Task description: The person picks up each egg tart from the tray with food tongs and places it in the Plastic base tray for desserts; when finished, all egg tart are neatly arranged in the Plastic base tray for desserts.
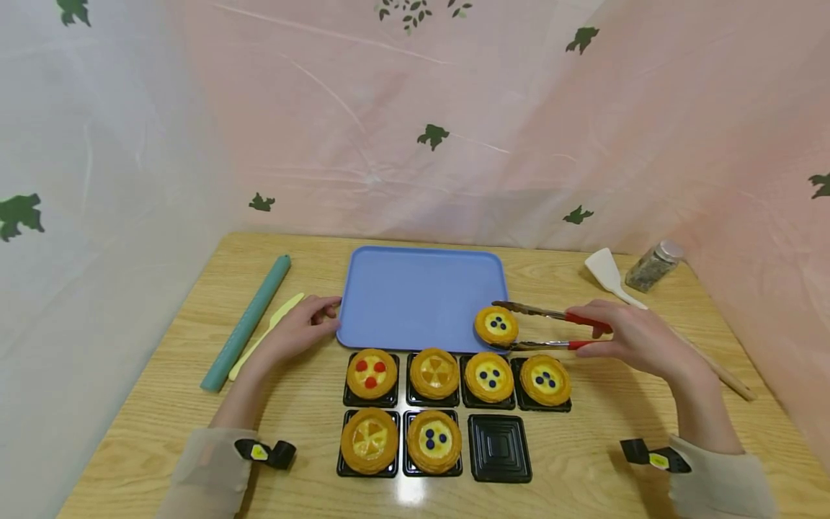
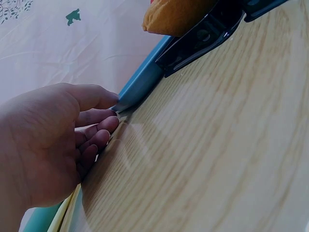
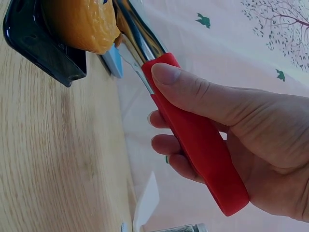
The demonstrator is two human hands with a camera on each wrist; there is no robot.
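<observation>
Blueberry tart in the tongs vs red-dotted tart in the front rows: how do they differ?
The blueberry-topped tart in the tongs carries dark blue dots; the red-dotted tart carries red ones. The first sits at the blue plastic tray corner, between the red-handled metal tongs held by the right hand; the second sits in a black plastic cup, untouched. Both are round, golden-crusted, yellow-filled.

No readable text anywhere; the jar [image 1: 653, 266] label seems too blurred.
</observation>
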